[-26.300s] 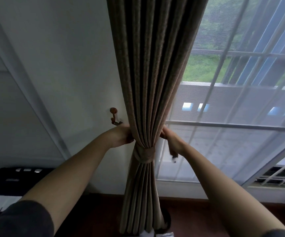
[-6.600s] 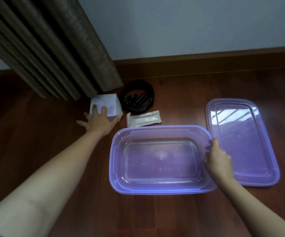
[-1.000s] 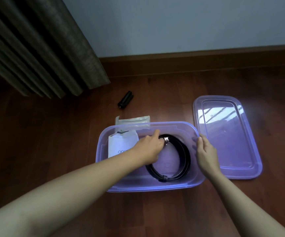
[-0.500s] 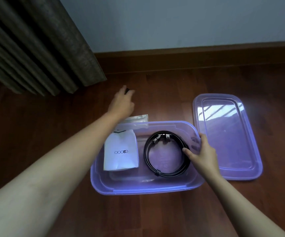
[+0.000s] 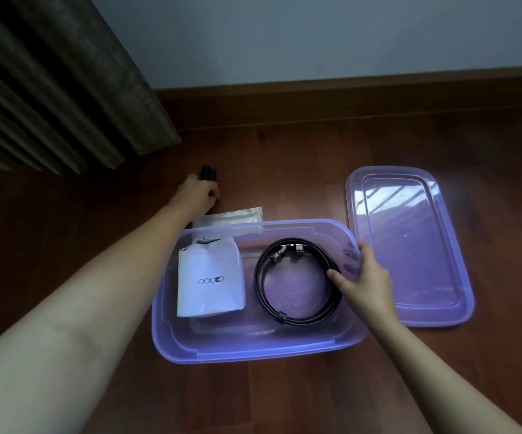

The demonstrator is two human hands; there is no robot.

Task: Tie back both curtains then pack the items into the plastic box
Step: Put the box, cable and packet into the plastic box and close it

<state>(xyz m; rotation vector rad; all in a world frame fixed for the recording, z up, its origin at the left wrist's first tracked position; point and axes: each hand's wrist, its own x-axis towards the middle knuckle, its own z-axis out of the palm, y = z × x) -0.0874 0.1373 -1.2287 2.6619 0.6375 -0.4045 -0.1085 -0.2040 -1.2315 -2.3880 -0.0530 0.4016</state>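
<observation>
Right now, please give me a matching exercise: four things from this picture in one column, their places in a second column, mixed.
1. coiled black belt
2. lid
3. small black object
4. flat clear packet

a. on the floor just behind the box
b. in the left hand
c. inside the plastic box
d. on the floor right of the box

Pairs: 1-c, 2-d, 3-b, 4-a

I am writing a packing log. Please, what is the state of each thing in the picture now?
Plastic box: open, on the floor.
Lid: off, flat beside the box.
Belt: coiled, inside the box.
White bag: inside the box.
Clear packet: on the floor, behind the box.
Black object: on the floor, gripped by left hand.
Right hand: touching the belt.
Curtain: hanging.
</observation>
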